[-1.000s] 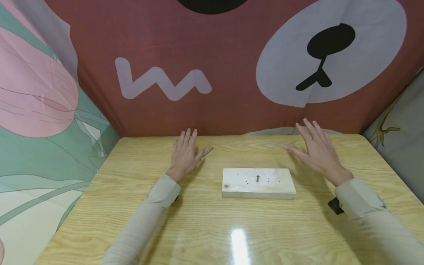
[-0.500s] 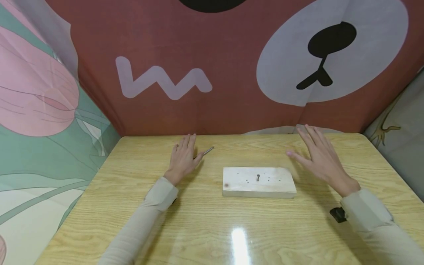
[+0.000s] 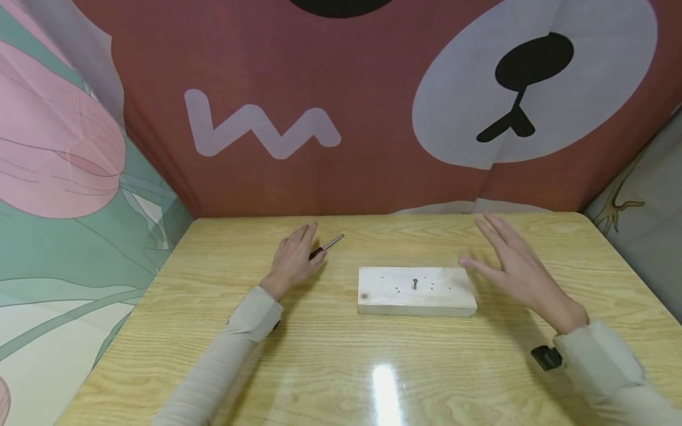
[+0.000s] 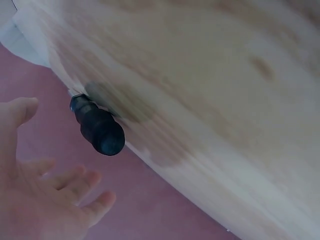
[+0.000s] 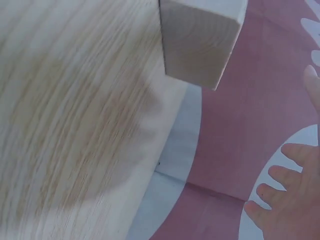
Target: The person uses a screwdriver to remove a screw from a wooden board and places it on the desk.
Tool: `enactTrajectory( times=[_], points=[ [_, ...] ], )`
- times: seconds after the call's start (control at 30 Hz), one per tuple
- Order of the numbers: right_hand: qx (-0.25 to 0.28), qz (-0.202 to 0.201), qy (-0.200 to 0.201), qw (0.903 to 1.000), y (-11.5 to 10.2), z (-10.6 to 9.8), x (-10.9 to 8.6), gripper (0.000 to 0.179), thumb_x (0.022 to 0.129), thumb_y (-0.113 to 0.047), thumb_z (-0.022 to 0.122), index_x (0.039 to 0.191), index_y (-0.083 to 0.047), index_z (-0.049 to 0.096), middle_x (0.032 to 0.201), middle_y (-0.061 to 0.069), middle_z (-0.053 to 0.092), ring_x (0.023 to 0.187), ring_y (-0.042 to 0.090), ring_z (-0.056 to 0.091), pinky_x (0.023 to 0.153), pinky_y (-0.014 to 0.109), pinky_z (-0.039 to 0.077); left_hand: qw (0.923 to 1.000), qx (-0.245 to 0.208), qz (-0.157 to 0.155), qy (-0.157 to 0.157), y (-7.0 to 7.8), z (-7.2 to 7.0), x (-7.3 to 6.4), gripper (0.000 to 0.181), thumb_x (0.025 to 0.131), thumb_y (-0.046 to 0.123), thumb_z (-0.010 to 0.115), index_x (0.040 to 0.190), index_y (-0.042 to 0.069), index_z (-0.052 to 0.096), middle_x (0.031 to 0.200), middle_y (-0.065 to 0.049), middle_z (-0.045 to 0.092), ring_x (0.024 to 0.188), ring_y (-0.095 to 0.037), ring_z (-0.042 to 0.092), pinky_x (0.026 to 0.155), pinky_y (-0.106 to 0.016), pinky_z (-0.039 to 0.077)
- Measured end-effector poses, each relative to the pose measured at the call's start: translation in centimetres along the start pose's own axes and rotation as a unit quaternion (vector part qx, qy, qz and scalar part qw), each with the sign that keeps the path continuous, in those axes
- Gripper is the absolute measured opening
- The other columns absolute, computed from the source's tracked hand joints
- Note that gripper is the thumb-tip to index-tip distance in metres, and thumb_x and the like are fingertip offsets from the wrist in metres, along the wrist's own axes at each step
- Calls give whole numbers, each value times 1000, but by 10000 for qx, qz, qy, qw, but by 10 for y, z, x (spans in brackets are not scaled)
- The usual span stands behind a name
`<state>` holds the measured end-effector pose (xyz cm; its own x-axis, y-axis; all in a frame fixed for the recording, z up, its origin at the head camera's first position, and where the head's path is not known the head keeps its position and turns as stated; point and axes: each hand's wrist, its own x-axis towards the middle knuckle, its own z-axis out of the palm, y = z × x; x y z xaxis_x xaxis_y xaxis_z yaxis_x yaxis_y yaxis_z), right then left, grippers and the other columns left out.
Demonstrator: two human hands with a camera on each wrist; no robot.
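My left hand (image 3: 292,260) hovers over the table at the left, fingers loosely bent and holding nothing. Beside it lies a screwdriver (image 3: 333,241) with a dark handle, partly hidden behind the hand in the head view. The left wrist view shows its black handle (image 4: 102,131) on the table, apart from the fingers. A pale wooden block (image 3: 394,299) lies in the middle, with several small holes and one screw (image 3: 415,284) standing upright in it. To the block's right, my right hand (image 3: 524,272) is raised with fingers extended, touching nothing. The right wrist view catches the block's end (image 5: 197,47).
The wood-grain table (image 3: 319,367) reaches back to a red-brown cloth (image 3: 373,171) with a printed bear face. Patterned cloths hang at the left (image 3: 58,177) and right (image 3: 650,219). A black strap or device (image 3: 547,357) sits under the right cuff.
Both hands have drawn back slightly toward the person. The left fingers bend more, and the screwdriver's handle now shows beside the hand. Block and screw stay in place.
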<state>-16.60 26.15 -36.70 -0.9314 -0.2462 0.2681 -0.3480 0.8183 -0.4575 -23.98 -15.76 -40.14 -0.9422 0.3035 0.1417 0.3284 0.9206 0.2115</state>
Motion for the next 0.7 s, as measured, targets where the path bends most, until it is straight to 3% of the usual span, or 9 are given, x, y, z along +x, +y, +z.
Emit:
enactTrajectory(
  times=[0.27, 0.7],
  points=[
    [164, -47, -167, 9997, -8, 2, -9, 90, 91, -43, 70, 158, -7, 22, 166, 19, 10, 150, 48, 12, 108, 78, 19, 9997, -63, 140, -167, -1, -1, -3, 68, 100, 38, 59, 154, 8, 32, 150, -21, 44, 138, -40, 44, 112, -58, 40],
    [503, 92, -766, 9958, -18, 9, -23, 88, 91, -44, 70, 159, -13, 23, 166, 18, 14, 148, 49, 17, 107, 76, 23, 9980, -339, 91, -534, -4, -2, -7, 56, 101, 37, 57, 148, 11, 44, 144, -20, 51, 131, -39, 52, 104, -58, 47]
  ],
)
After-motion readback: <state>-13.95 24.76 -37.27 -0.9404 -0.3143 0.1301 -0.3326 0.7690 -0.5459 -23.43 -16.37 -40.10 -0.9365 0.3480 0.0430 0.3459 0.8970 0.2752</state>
